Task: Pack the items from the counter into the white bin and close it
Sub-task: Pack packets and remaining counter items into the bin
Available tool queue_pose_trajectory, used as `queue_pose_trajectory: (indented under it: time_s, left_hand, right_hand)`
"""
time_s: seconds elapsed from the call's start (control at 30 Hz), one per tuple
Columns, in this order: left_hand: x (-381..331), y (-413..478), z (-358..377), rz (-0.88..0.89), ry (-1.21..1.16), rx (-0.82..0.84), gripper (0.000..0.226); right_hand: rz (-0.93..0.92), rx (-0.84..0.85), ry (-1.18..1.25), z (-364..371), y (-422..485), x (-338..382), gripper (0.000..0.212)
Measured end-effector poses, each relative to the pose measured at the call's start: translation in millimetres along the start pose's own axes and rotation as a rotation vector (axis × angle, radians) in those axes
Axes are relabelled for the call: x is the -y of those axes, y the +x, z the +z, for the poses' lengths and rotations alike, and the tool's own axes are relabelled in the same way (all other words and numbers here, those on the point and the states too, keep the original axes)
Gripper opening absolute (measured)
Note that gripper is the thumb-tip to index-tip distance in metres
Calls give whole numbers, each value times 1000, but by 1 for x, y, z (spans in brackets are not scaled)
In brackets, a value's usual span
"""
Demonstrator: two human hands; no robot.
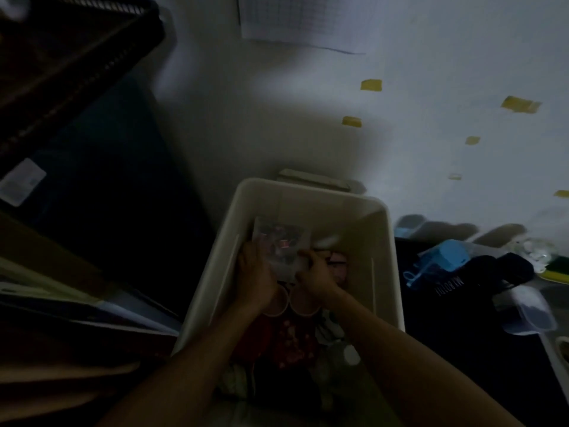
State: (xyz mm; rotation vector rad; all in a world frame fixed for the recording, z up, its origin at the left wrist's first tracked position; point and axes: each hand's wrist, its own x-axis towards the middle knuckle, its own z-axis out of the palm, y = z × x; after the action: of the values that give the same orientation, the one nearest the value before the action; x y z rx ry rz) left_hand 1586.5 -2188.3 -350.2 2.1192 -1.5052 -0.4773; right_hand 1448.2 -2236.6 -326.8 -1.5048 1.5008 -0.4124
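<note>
Dim view, straight down into an open-topped white bin (308,195) at the 6 o'clock side of the picture. Inside, at the bin's 12 o'clock end, a clear packet (278,240) with red bits in it, tilted up toward the far wall. Left grip (254,272) curled round the packet's 9 o'clock edge; right grip (314,275) pinching its 3 o'clock edge, fingertips pressed together on the plastic. Both bare forearms down into the bin from 6 o'clock. Just under the wrists, two cups (304,308) side by side, pale rims touching or nearly so, too dark to tell which. Toward 6 o'clock of those, red patterned cloth (292,343) among other dark things, too murky to name. Behind the bin's far rim at 12 o'clock, a flat pale slab (314,178) against the wall. At 3 o'clock of the bin, a dark bench (446,349) with things not yet packed: a blue plastic item (443,257), a black bag (462,282) with white lettering just beside it, and a clear plastic piece (529,312) farther toward 4 o'clock. On the wall from 1 to 3 o'clock, scattered yellow tape scraps (371,85); at 12 o'clock, a sheet of squared paper (292,20). At 10 o'clock, a dark ribbed crate (61,41) above dark shelves.
</note>
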Motion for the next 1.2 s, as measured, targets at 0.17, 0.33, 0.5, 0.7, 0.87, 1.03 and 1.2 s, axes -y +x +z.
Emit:
queue_pose_trajectory:
  time_s: [0.17, 0.33, 0.5, 0.7, 0.87, 1.03, 1.2]
  left_hand:
    - [3, -18, 9, 99, 291, 66, 85]
    - [14, -17, 20, 51, 345, 401, 80]
    - [26, -15, 19, 81, 312, 483, 75]
    - [19, -19, 6, 91, 280, 477, 69]
    - [4, -18, -11, 178, 167, 441, 68]
    - [-17, -9, -30, 277, 167, 371, 60]
    - [-63, -8, -40, 286, 29, 272, 42]
  right_hand:
    - [-35, 28, -22, 12, 4, -7, 49]
    - [-106, 91, -42, 11, -4, -15, 46]
    - [29, 203, -112, 8, -16, -12, 58]
    - [-52, 220, -107, 0, -29, -13, 36]
    - [-3, 228, -187, -20, -35, -3, 55]
    - [-127, 183, -135, -47, -41, 13, 46]
    - [-255, 74, -62, -91, -58, 22, 35]
